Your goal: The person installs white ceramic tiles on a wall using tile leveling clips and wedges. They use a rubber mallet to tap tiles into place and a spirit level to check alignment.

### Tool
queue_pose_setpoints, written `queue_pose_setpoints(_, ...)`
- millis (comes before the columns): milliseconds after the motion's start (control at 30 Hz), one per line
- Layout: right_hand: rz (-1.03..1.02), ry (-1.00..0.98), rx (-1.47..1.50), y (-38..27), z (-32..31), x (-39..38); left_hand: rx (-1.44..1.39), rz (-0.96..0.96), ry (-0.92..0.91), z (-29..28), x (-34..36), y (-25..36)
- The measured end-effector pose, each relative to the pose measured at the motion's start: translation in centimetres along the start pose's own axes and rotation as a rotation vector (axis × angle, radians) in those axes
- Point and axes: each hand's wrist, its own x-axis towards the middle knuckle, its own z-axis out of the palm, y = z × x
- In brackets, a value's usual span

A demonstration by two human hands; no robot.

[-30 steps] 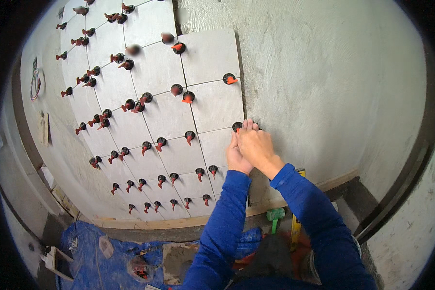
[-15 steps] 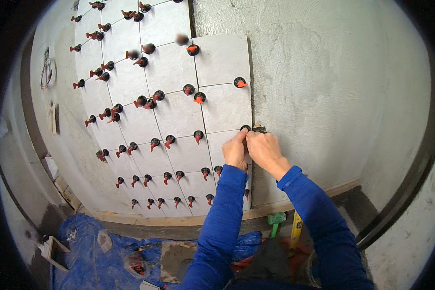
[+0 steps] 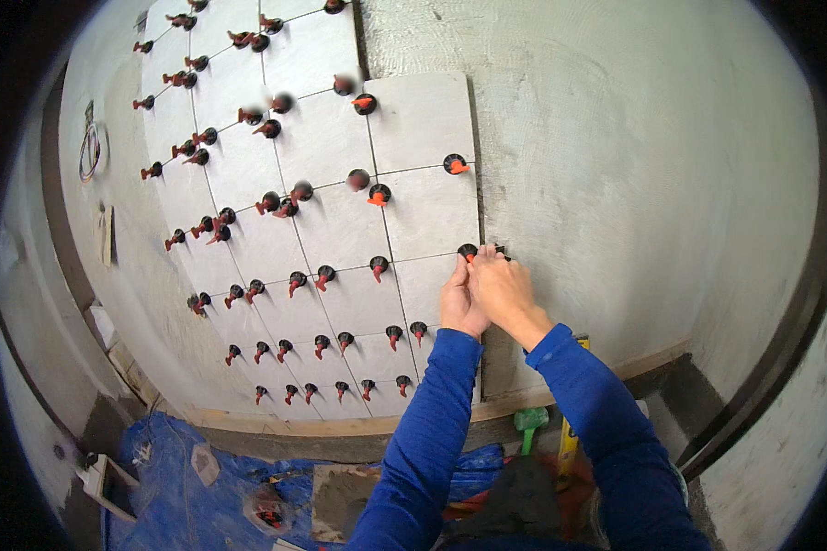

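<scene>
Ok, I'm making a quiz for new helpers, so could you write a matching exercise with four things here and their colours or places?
1. Mallet
2. Tarp
3. Level
4. Right hand

A. Yellow
B. At a clip on the right edge of the tiles
C. Green
D. Blue

Pairs: 1-C, 2-D, 3-A, 4-B

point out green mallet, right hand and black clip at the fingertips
green mallet (image 3: 530,420), head view, on its head
right hand (image 3: 506,287), head view, back of the hand
black clip (image 3: 467,250), head view, on its round cap
</scene>
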Motion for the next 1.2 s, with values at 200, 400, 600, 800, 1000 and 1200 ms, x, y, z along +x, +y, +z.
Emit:
queue_pose_setpoints(200,0.017,-0.053,0.102,0.3,-0.2,0.0,0.229,-0.069,0.143,-0.1,0.2,2.0)
queue_pose_setpoints(400,0.218,-0.074,0.2,-1.0,-0.3,-0.4,0.804,0.129,0.488,1.9,0.7,2.8)
queue_pose_setpoints(600,0.239,-0.067,0.195,-1.5,-0.7,-0.4,1.196,0.381,0.518,2.6,-0.9,2.8)
queue_pose_setpoints(800,0.227,-0.065,0.163,-1.2,0.0,-0.4,0.133,-0.01,0.098,1.9,-1.4,-0.4)
queue_pose_setpoints(1000,0.199,0.007,0.179,-1.1,0.1,-0.4,0.132,-0.009,-0.003,0.3,0.0,1.0)
queue_pose_setpoints(1200,0.126,-0.027,0.14,-1.0,-0.4,-0.2,1.28,0.278,0.513,0.2,1.1,3.4)
